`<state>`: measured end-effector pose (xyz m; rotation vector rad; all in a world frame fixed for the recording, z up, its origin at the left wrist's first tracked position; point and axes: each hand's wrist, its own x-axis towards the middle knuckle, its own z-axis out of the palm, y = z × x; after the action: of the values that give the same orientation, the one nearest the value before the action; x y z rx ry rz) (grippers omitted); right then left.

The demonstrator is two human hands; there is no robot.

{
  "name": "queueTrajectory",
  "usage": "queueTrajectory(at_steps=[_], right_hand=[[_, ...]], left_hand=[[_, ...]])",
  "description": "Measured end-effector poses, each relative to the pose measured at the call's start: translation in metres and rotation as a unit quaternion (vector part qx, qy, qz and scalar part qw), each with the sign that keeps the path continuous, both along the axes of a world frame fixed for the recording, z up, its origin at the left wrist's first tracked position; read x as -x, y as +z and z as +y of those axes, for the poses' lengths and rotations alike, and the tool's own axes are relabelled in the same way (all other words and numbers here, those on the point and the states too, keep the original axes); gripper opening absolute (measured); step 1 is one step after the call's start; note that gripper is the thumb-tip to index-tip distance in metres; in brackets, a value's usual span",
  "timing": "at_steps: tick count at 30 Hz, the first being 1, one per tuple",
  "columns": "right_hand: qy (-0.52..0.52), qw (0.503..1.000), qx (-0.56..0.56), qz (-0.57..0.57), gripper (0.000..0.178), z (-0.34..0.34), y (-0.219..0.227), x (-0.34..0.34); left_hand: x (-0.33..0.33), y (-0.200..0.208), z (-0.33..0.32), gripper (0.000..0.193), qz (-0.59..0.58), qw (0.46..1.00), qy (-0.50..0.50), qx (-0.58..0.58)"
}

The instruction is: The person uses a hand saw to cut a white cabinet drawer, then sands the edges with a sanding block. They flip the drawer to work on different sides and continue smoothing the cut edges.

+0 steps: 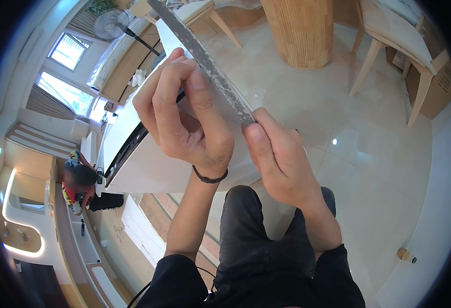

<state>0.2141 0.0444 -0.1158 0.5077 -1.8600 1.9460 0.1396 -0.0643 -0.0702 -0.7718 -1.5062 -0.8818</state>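
Observation:
A long, narrow strip (210,66) with a mottled grey surface slants from the top of the view down to my right hand. My right hand (282,156) is closed around its near end, the thumb lying on top at the tip. My left hand (184,113), with a dark band at the wrist, is curled beside the strip's left edge. Its thumb and index fingertips come together close to that edge. What sits between them, if anything, is too small or hidden to tell.
Below my hands stands a large white piece (148,167) with a black slotted edge. Boards (143,226) lie on the floor. Another person (79,179) is at the left. A standing fan (111,24), a ribbed wooden pedestal (300,33) and a chair (397,38) are farther off.

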Motion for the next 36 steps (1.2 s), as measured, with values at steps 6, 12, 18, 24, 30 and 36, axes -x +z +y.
queueTrajectory(at_steps=[6, 12, 18, 24, 30, 36], right_hand=[[0.021, 1.000, 0.014, -0.016, 0.036, -0.004, 0.002, -0.002], [0.036, 0.999, 0.018, -0.016, 0.037, -0.004, -0.002, -0.003], [0.036, 0.998, 0.001, -0.050, 0.038, 0.025, -0.011, -0.027], [0.043, 0.997, -0.005, -0.058, 0.037, 0.039, -0.019, -0.040], [0.046, 0.996, -0.017, -0.069, 0.038, 0.038, -0.010, -0.036], [0.049, 0.995, -0.022, -0.080, 0.037, 0.039, -0.006, -0.032]], left_hand=[[0.003, -0.003, -0.004, 0.017, 0.000, 1.000, -0.021, -0.008], [0.006, -0.014, -0.004, 0.017, 0.021, 1.000, -0.014, -0.004], [-0.015, -0.037, 0.014, 0.017, 0.013, 1.000, -0.020, -0.009], [-0.024, -0.048, 0.027, 0.017, 0.032, 0.999, -0.003, -0.009], [-0.021, -0.050, 0.024, 0.017, 0.036, 0.999, -0.017, -0.009], [-0.018, -0.052, 0.023, 0.018, 0.000, 0.999, -0.035, -0.027]])
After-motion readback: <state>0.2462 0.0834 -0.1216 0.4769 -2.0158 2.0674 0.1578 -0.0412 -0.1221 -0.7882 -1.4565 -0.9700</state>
